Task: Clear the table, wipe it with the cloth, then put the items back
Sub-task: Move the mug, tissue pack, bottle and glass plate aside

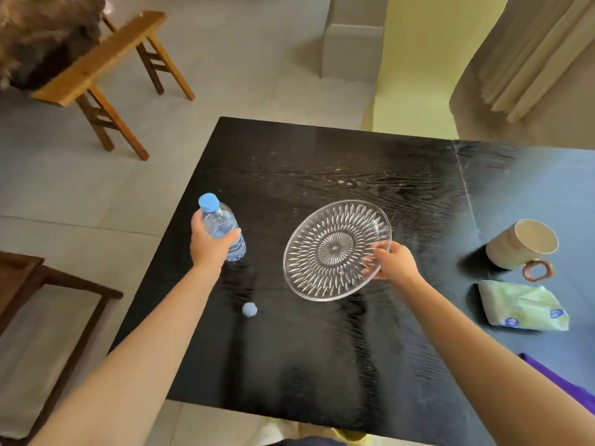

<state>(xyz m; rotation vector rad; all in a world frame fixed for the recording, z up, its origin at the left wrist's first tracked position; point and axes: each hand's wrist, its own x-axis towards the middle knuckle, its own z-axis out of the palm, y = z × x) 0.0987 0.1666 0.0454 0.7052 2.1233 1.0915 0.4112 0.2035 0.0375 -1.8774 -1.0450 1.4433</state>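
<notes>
Two hands are at work over one black, wood-grained tabletop [322, 365]. The left hand [211, 244] wraps around one clear, ribbed plastic bottle [222, 225] with a blue cap, held upright. The right hand [394, 260] pinches the near rim of one round cut-glass plate [331, 252], which is tilted and has a sunburst pattern. Right of the right hand stand one cream ceramic mug [518, 246] with a ring handle and one soft, pale-green tissue pack [521, 307]. Nearer the person, a strip of purple cloth [560, 384] lies at the picture's right edge.
</notes>
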